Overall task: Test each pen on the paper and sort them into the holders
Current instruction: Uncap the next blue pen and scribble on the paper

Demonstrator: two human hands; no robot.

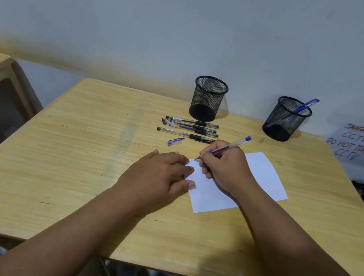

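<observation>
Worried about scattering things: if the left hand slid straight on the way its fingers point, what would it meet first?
The left hand points up and right, so it would likely meet the right hand holding the blue pen over the paper; depth is unclear.

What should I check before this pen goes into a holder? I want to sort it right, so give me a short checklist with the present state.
1. Pen held firmly in right hand: ok.
2. Tip on the paper: ok, at its left corner.
3. Paper steadied by left hand: ok, fingers lie on its left edge.
4. Ink mark showing: cannot tell, too small to see.
5. Cap within reach for recapping: ok, lies loose on the table near the four black pens.
6. Holders free to take it: ok, left holder looks empty, right holder has one blue pen.
</observation>
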